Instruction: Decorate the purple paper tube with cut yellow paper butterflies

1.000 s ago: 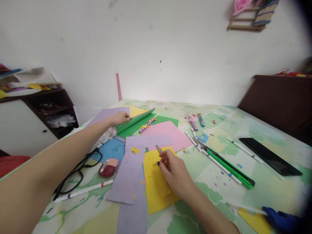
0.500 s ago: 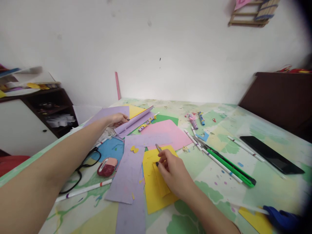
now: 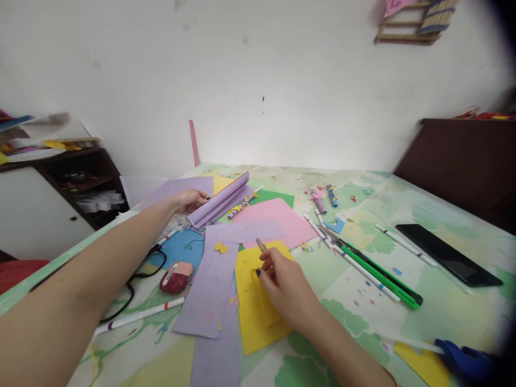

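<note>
My left hand [image 3: 192,200] reaches to the far left of the table, its fingers closed on the near edge of a purple paper sheet [image 3: 226,200]. That sheet is lifted and bent, its far edge curled up. Closer in, my right hand [image 3: 284,279] rests over a yellow paper [image 3: 250,328] with a narrow folded yellow strip under the fingers. A pointed metal tip of scissors [image 3: 261,245] sticks out past those fingers; their handles are hidden in the hand. Purple paper strips [image 3: 205,290] lie left of the yellow paper, with a small yellow paper bow [image 3: 221,248] on top.
A pink sheet [image 3: 278,217] and a decorated purple stick [image 3: 242,207] lie beyond. To the right are a green cutter [image 3: 381,274], white markers [image 3: 363,269] and a phone [image 3: 447,253]. An earbud case [image 3: 176,277] and black glasses [image 3: 131,293] lie left.
My left hand has tilted the purple sheet, so its curled far edge stands higher and shows more of its surface. My right hand has stayed almost still.
</note>
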Demonstrator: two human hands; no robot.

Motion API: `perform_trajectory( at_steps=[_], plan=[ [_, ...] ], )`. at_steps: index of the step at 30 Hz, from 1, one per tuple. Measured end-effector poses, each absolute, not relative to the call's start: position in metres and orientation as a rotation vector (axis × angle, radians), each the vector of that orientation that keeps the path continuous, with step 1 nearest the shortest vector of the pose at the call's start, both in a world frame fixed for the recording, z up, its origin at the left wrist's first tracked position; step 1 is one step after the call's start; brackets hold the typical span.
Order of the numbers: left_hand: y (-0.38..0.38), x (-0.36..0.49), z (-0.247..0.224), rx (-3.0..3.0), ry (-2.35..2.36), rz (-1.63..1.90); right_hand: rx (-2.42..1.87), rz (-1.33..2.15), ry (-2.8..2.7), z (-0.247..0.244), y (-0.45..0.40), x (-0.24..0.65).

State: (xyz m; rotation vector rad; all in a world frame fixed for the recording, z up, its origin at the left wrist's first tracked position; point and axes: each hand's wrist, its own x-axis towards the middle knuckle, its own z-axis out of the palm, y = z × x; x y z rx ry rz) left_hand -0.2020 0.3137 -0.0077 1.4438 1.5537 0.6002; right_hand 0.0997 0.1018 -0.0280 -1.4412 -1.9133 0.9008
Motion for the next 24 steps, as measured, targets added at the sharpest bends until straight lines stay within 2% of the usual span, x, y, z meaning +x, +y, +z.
perform_trajectory(
  at_steps=[13,24],
  plan=[
    [0.3092,-0.1991,-0.0058,1.379,1.545,0.566,-1.417,0.921,-1.916,-0.0255,0.1003,0.1],
    [0.3119,-0.1996,-0.0104,1.738,1.667,0.45,-1.448,0.91,-1.937,-0.0249,0.1001,0.0996]
  ],
)
